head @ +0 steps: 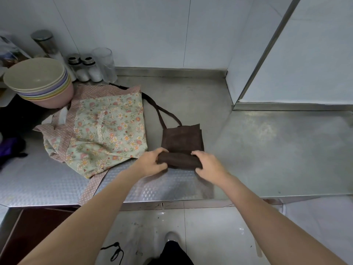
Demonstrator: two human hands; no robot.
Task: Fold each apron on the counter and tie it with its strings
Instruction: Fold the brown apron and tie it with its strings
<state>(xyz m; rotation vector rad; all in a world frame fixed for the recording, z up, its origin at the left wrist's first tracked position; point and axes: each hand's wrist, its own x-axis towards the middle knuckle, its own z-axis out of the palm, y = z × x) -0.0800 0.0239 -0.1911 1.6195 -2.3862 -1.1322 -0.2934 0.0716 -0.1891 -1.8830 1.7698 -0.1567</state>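
A stack of bowls [37,81] sits at the far left of the steel counter [267,150]. Beside it the floral apron [107,131] lies loosely spread. My left hand [151,163] clasps the left end of the brown apron [181,144], whose near edge is rolled up, its strings [159,111] trailing away behind. My right hand [209,163] clasps the roll's right end.

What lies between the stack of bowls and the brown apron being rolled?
In the head view, the floral apron lies spread on the counter between the bowls and the brown apron.
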